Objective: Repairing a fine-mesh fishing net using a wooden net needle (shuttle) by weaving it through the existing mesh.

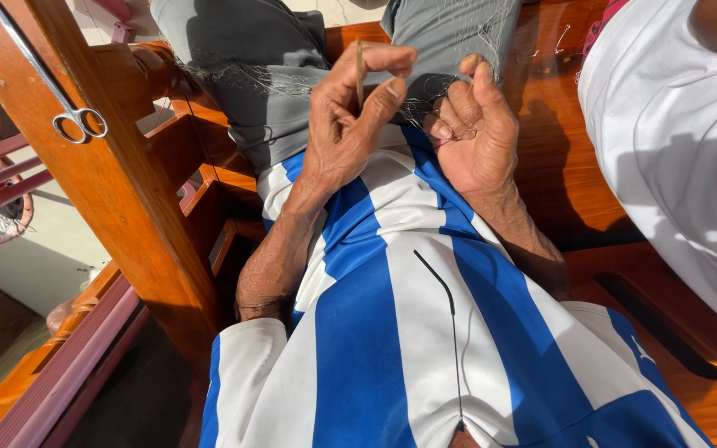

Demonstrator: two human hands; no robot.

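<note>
- Basically net-mending work: the left hand (350, 124) pinches a thin, stick-like netting needle (359, 73) upright between thumb and forefinger, other fingers curled in.
- The right hand (475, 124) is closed on a bunched bit of fine net (425, 104), mesh gathered between thumb and bent fingers.
- The net lies over the person's lap on grey trousers (267, 75), strands trailing toward the wooden rail (126, 191); hands sit close together, nearly touching.
- To do the step well, judged from this: the right hand should keep the mesh taut so the opening stays visible against the dark cloth.
- The needle tip should enter cleanly through one mesh only; the twine is too fine to see which.
- Risk: loose strands near the trouser folds could snag the needle.
- Scissors (79, 123) hang on the wooden post (118, 174) to the left, well apart from both hands, reachable for trimming.
- A second person's white garment (674, 149) sits just to the right; elbow room is tight there.
</note>
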